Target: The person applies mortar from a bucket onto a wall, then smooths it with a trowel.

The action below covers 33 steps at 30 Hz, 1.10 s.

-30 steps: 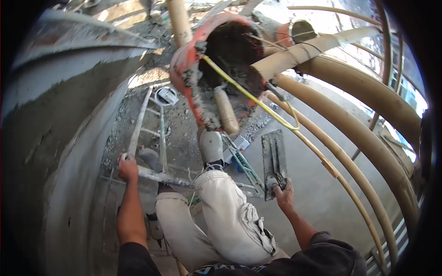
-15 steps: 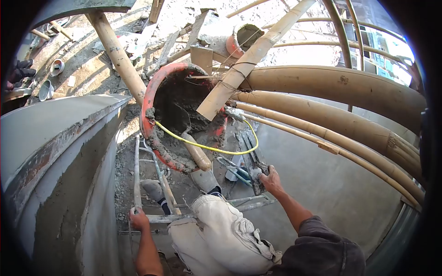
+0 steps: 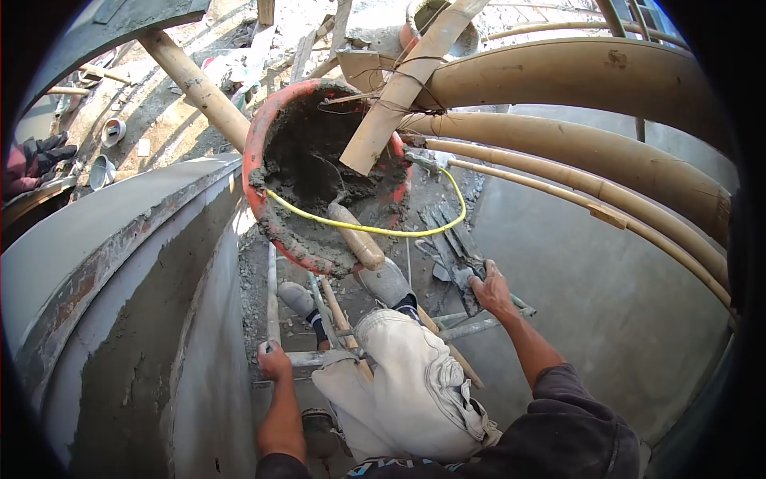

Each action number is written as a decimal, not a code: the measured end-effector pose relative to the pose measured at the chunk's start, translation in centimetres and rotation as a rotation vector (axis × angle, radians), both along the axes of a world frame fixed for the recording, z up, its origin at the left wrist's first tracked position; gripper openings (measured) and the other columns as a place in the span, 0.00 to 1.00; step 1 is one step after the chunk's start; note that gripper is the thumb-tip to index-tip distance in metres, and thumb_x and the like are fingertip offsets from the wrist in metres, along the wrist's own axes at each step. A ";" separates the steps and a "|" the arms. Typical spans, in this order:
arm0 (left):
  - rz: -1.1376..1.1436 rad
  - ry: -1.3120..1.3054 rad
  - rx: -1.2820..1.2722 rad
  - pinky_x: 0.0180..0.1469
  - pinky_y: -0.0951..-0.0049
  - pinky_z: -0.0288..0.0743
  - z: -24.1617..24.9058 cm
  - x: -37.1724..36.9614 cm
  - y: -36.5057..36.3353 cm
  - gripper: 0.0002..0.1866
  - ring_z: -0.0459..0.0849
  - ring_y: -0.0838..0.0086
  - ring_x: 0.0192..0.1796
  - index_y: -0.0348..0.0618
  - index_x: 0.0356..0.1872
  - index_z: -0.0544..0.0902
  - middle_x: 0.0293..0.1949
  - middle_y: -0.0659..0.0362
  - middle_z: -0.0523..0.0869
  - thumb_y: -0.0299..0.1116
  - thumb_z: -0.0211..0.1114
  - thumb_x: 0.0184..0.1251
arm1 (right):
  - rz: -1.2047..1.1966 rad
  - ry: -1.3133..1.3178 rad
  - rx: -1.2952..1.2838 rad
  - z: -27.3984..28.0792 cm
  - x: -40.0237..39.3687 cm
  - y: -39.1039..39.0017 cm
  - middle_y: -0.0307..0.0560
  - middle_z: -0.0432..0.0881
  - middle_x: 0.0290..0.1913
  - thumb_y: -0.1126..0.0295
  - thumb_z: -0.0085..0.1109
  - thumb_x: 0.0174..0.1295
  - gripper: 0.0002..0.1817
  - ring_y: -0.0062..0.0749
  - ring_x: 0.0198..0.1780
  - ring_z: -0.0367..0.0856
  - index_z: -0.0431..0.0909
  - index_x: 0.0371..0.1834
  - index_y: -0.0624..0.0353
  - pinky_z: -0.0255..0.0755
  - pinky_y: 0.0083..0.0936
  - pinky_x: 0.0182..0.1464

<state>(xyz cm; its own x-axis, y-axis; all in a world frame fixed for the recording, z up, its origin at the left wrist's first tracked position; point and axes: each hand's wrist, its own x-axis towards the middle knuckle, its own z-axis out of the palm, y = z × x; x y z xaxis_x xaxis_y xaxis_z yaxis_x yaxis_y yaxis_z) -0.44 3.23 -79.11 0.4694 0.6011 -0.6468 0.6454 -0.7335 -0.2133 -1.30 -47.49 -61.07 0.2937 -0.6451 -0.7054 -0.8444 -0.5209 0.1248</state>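
My left hand (image 3: 275, 362) is closed around the end of a rail of the metal ladder (image 3: 273, 303), beside the plastered wall. In my right hand (image 3: 494, 292) is a plastering trowel (image 3: 452, 249), its long grey blade smeared with mortar and pointing up toward the bucket. Between and ahead of my hands hangs or stands an orange bucket (image 3: 257, 152), coated with wet mortar (image 3: 307, 172) inside; what supports it is hidden. A yellow hose-like handle (image 3: 383, 231) loops across it. A wooden-handled tool (image 3: 356, 234) rests in the mortar, its head partly buried.
Bamboo poles (image 3: 574, 76) run from the bucket to the right, tied by wire to a bamboo strip (image 3: 391, 120). A curved, partly plastered wall (image 3: 120, 327) rises on the left. Below lies grey floor (image 3: 574, 239). Another person's legs (image 3: 40, 164) show far left.
The view has shifted, so the wall, bucket and poles sit differently in it. My right hand still holds the trowel, and my left hand stays on the ladder.
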 end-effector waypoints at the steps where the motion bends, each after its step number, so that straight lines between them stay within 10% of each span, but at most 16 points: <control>1: 0.001 0.002 0.001 0.53 0.48 0.79 0.1 0.0 0.0 0.18 0.87 0.47 0.50 0.55 0.47 0.90 0.48 0.51 0.90 0.53 0.62 0.67 | 0.015 0.004 0.000 0.4 -0.2 0.1 0.72 0.77 0.64 0.59 0.62 0.63 0.33 0.64 0.66 0.75 0.69 0.67 0.70 0.68 0.45 0.68; 14: 0.039 -0.038 -0.145 0.55 0.50 0.78 0.5 0.2 0.8 0.20 0.87 0.46 0.51 0.53 0.49 0.89 0.51 0.49 0.89 0.54 0.66 0.65 | 0.722 -0.364 0.255 11.6 5.2 2.5 0.46 0.81 0.43 0.73 0.67 0.42 0.23 0.47 0.46 0.78 0.82 0.47 0.56 0.72 0.42 0.54; 18: -0.326 -0.483 -0.346 0.57 0.55 0.76 5.2 0.3 0.8 0.24 0.84 0.53 0.49 0.39 0.52 0.83 0.48 0.48 0.85 0.48 0.71 0.65 | 0.990 -0.651 0.344 12.0 10.7 4.7 0.42 0.81 0.42 0.74 0.69 0.41 0.23 0.41 0.44 0.78 0.82 0.47 0.52 0.71 0.40 0.53; 25: 0.411 -0.311 -1.602 0.58 0.65 0.77 25.1 8.3 -9.7 0.23 0.82 0.72 0.56 0.39 0.59 0.78 0.55 0.57 0.82 0.49 0.63 0.77 | 1.105 -0.887 0.551 9.7 17.4 13.7 0.39 0.78 0.44 0.71 0.68 0.49 0.25 0.36 0.49 0.77 0.78 0.54 0.49 0.69 0.38 0.54; 28: 1.225 -0.309 -1.599 0.58 0.62 0.79 25.1 9.7 -13.9 0.23 0.83 0.69 0.55 0.43 0.61 0.78 0.57 0.58 0.81 0.50 0.61 0.78 | 1.075 -0.825 0.764 8.6 15.5 17.2 0.43 0.79 0.45 0.66 0.68 0.56 0.23 0.40 0.52 0.78 0.78 0.57 0.52 0.70 0.40 0.56; 33: 1.501 -0.326 -1.413 0.47 0.60 0.79 22.4 7.6 -12.6 0.12 0.82 0.71 0.45 0.56 0.48 0.77 0.37 0.65 0.80 0.50 0.58 0.80 | 0.714 -0.660 0.727 10.4 16.9 15.8 0.52 0.82 0.47 0.60 0.67 0.66 0.19 0.48 0.52 0.81 0.82 0.56 0.55 0.74 0.43 0.58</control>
